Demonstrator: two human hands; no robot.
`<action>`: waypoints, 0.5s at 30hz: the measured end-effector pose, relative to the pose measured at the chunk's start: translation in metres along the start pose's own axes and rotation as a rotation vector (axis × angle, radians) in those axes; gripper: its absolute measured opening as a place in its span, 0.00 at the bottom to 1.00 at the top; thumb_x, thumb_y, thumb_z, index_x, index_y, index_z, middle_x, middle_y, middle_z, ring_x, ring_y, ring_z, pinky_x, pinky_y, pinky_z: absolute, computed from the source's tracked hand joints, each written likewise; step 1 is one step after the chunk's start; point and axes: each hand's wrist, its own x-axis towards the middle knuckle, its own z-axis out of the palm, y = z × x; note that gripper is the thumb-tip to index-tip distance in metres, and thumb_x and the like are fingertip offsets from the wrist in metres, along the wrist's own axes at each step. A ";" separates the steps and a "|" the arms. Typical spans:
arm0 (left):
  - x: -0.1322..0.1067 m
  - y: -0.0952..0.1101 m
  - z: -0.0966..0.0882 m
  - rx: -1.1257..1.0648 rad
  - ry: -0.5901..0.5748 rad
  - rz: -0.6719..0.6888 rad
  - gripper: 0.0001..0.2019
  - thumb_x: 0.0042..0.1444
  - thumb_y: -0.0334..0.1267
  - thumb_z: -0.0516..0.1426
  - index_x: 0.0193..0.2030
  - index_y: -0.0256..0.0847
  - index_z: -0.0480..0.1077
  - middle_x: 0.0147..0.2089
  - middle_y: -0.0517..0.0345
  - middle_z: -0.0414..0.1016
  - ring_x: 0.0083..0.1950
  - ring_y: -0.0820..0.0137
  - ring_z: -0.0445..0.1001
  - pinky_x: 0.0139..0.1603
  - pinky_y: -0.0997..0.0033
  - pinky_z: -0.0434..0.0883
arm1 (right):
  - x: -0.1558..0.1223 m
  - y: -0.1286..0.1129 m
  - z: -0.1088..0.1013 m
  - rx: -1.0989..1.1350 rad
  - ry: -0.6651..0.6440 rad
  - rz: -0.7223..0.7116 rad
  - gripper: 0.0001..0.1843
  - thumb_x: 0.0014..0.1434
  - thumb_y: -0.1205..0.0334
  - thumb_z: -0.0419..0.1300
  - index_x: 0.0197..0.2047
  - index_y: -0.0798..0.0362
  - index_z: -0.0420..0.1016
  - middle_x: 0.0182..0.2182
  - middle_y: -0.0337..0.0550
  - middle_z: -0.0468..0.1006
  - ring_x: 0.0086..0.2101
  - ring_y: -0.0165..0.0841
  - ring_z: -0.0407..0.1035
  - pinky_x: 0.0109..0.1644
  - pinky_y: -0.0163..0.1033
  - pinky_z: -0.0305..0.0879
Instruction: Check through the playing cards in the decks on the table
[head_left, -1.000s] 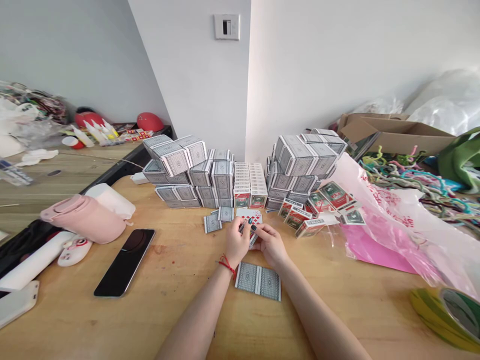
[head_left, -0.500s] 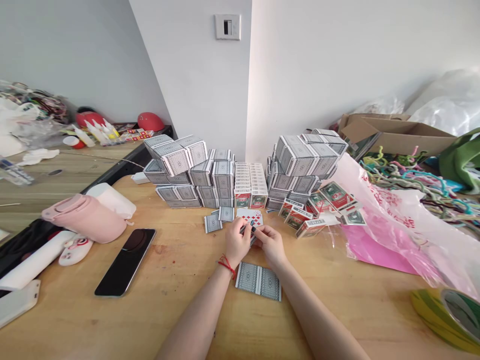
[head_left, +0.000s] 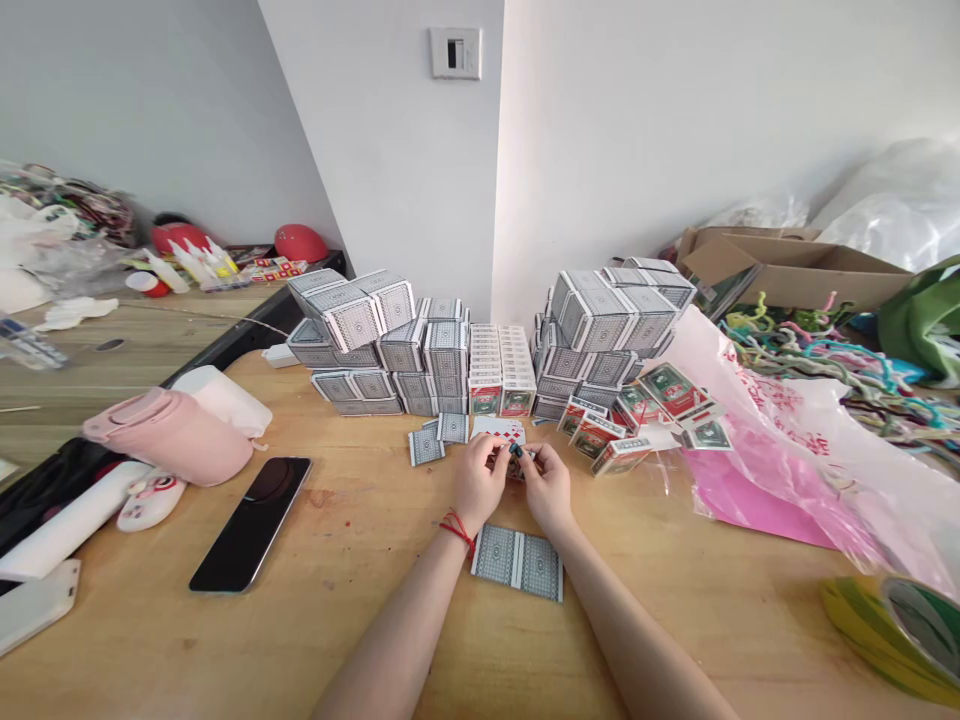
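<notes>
Lying far left of the card boxes (head_left: 487, 372), pink bottle (head_left: 176, 435): on its side on the wooden table (head_left: 360, 630).
Phone (head_left: 250, 525): dark screen up, left of the card boxes and nearer the person.
Left stack (head_left: 360, 345): grey-patterned card blocks in uneven tiers, just left of the card boxes, the upper ones tilted.
Loose cards (head_left: 439, 440): backs up, overlapping, in front of the card boxes and to their left.
Left hand (head_left: 478, 485): fingers pinched on a small card piece (head_left: 516, 467), in front of the card boxes; I can see little of that piece behind the fingers.
Red string (head_left: 457, 524): around the left wrist.
Face-up card (head_left: 487, 427): red diamonds, just in front of the card boxes.
Card pair (head_left: 517, 563): two backs side by side, in front of the card boxes, between the forearms.
Right hand (head_left: 549, 485): fingertips closed on the same piece, thumb meeting the other thumb.
Right stack (head_left: 611, 325): similar grey blocks, right of the card boxes.
Scattered boxes (head_left: 600, 435): red and green, tilted, right of the card boxes and forward.
Tape roll (head_left: 855, 630): yellow-green, far right of the card boxes.
</notes>
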 end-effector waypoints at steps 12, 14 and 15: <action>-0.006 0.003 0.003 0.195 0.021 0.105 0.09 0.55 0.32 0.47 0.24 0.41 0.59 0.28 0.56 0.65 0.32 0.70 0.64 0.33 0.72 0.59 | -0.004 0.000 -0.001 -0.130 0.056 -0.046 0.10 0.47 0.55 0.60 0.22 0.52 0.68 0.19 0.38 0.71 0.21 0.30 0.64 0.26 0.35 0.60; -0.006 0.004 0.003 0.225 0.037 0.121 0.09 0.55 0.31 0.47 0.24 0.41 0.59 0.27 0.56 0.65 0.32 0.69 0.64 0.33 0.71 0.59 | -0.005 -0.002 -0.001 -0.171 0.066 -0.062 0.09 0.48 0.57 0.59 0.21 0.52 0.68 0.18 0.38 0.71 0.21 0.30 0.64 0.27 0.34 0.60; -0.007 0.004 0.002 0.241 0.045 0.126 0.09 0.55 0.31 0.47 0.24 0.41 0.60 0.27 0.56 0.66 0.32 0.69 0.64 0.33 0.71 0.59 | -0.005 -0.003 -0.002 -0.189 0.074 -0.071 0.09 0.48 0.58 0.59 0.21 0.52 0.68 0.18 0.38 0.71 0.22 0.30 0.64 0.27 0.34 0.60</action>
